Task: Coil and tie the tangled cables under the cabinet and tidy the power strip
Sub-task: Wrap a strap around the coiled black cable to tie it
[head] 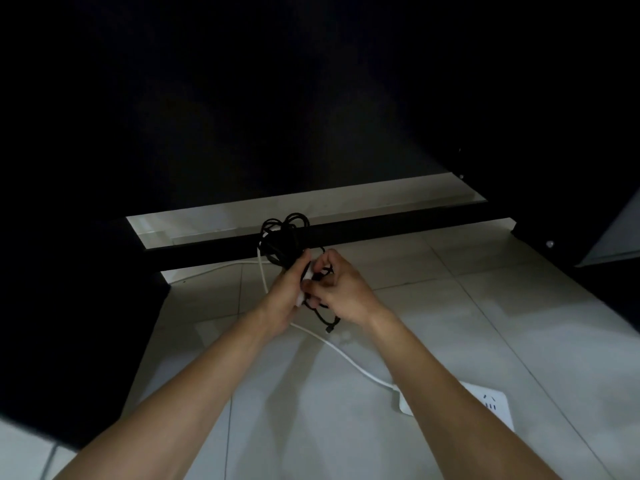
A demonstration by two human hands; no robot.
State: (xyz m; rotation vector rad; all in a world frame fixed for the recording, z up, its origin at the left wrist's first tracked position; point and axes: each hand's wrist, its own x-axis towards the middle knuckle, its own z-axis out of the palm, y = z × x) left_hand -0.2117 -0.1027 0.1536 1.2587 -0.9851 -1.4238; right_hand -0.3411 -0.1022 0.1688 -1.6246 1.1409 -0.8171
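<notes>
A bundle of black cable [282,239] is held up above the tiled floor, its loops standing over both hands. My left hand [285,299] grips the bundle's waist together with something white. My right hand [341,289] pinches the black strands beside it, fingers touching the left hand. A loose black end with a plug [329,328] hangs below the hands. A white cord [341,355] runs from under my left hand across the floor to a white power strip [491,405], half hidden by my right forearm.
The dark cabinet [242,98] fills the upper view, with a black bottom rail [381,227] just behind the bundle. A dark panel [69,323] stands at the left and a cabinet foot [550,243] at the right. Pale floor tiles [346,427] lie below my arms.
</notes>
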